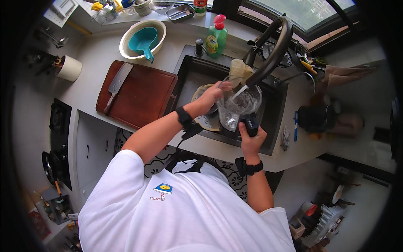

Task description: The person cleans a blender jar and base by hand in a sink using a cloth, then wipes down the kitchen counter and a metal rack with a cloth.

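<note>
A clear pitcher or blender jar [228, 115] with a black handle [250, 123] is held over the dark sink [274, 126]. My right hand [252, 138] is closed around that handle. My left hand [212, 97] is at the jar's left rim, its fingers partly bent; whether they grip the rim is unclear. Water runs from the black faucet [270, 63] into the jar. Below my left hand, a round pale-rimmed vessel [211, 126] with suds lies in the sink. A translucent yellowish object [237, 70], perhaps a glove, is behind the jar.
Left of the sink, a cleaver [121, 78] lies on a brown cutting board [148, 91]. Behind it, a cream basin [124, 47] holds a teal ladle [143, 39]. A green dish soap bottle [217, 39] stands at the sink's back edge. A blue-handled tool [296, 126] lies at right.
</note>
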Available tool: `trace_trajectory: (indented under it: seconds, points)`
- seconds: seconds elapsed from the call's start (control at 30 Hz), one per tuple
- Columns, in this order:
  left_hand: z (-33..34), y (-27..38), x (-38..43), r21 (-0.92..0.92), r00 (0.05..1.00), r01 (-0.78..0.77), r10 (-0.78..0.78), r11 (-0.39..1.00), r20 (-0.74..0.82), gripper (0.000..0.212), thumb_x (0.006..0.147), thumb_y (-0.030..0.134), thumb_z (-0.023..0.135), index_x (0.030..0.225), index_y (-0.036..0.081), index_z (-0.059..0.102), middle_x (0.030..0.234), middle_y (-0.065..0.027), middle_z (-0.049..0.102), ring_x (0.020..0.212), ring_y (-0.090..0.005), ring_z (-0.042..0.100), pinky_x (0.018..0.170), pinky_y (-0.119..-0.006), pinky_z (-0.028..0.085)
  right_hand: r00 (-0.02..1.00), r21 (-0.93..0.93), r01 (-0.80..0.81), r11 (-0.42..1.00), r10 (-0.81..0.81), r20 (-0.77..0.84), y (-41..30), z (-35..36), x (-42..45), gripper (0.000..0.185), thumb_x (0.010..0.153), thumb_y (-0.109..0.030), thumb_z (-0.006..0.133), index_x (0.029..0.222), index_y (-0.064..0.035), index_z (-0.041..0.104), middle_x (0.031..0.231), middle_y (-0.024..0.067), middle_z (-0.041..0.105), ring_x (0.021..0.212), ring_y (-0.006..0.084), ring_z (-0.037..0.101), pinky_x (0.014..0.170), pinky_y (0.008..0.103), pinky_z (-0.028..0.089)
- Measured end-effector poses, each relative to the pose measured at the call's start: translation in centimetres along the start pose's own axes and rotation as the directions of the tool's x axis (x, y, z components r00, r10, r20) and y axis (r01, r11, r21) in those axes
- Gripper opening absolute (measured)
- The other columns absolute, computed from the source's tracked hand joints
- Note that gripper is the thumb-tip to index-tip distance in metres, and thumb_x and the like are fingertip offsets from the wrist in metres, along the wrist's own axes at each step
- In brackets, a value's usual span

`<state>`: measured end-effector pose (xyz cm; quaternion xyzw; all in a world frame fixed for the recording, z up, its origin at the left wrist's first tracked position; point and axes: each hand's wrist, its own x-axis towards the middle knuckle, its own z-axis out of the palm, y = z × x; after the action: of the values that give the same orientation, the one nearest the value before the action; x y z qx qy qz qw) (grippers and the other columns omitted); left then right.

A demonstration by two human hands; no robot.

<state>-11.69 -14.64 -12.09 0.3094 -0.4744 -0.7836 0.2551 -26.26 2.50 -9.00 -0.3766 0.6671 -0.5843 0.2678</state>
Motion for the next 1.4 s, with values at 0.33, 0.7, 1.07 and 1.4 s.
trace_trajectory:
  seconds: [0.33,0.7,1.07,1.4]
  points:
    - [-0.1,1.3,1.4,-0.037,0.999,-0.021,0.020,0.999,-0.030,0.062,0.077,0.014,0.041,0.137,-0.001,0.043,0.135,-0.0135,0.053,0.129,-0.0229,0.044,0.107,-0.029,0.027,1.000,-0.082,0.026,0.996,-0.027,-0.007,-0.8,0.6,1.1,0.028,0.080,-0.022,0.080,0.086,0.0029,0.070,0.068,0.0026,0.065,0.066,0.0086,0.058,0.064,0.0269,0.047]
    - [-1.2,1.7,2.3,-0.186,0.993,0.064,-0.081,0.980,-0.086,0.060,0.079,0.011,0.041,0.137,-0.002,0.042,0.139,-0.0135,0.049,0.128,-0.0205,0.044,0.107,-0.029,0.030,0.998,-0.090,-0.041,0.995,0.044,0.033,-0.1,1.5,2.9,0.026,0.082,-0.021,0.079,0.078,0.0014,0.067,0.062,-0.0042,0.059,0.059,0.0066,0.054,0.055,0.0284,0.043]
    - [0.4,1.3,2.3,0.004,0.998,0.043,-0.042,0.999,-0.038,0.056,0.081,0.012,0.039,0.135,-0.001,0.045,0.137,-0.0119,0.053,0.130,-0.0205,0.044,0.106,-0.028,0.028,0.983,-0.062,-0.183,0.981,0.181,-0.034,0.0,0.5,2.0,0.029,0.080,-0.023,0.080,0.076,0.0021,0.066,0.058,0.0019,0.057,0.057,0.0095,0.052,0.055,0.0322,0.042]
    - [0.2,4.5,1.3,0.216,0.993,0.104,-0.090,0.971,-0.072,0.052,0.086,0.023,0.048,0.133,0.002,0.049,0.131,-0.0091,0.056,0.115,-0.0169,0.051,0.092,-0.031,0.041,0.995,-0.032,-0.093,0.995,0.093,0.028,-0.1,-0.3,2.5,0.026,0.082,-0.022,0.080,0.081,0.0012,0.068,0.063,-0.0023,0.059,0.059,0.0065,0.048,0.055,0.0273,0.042]
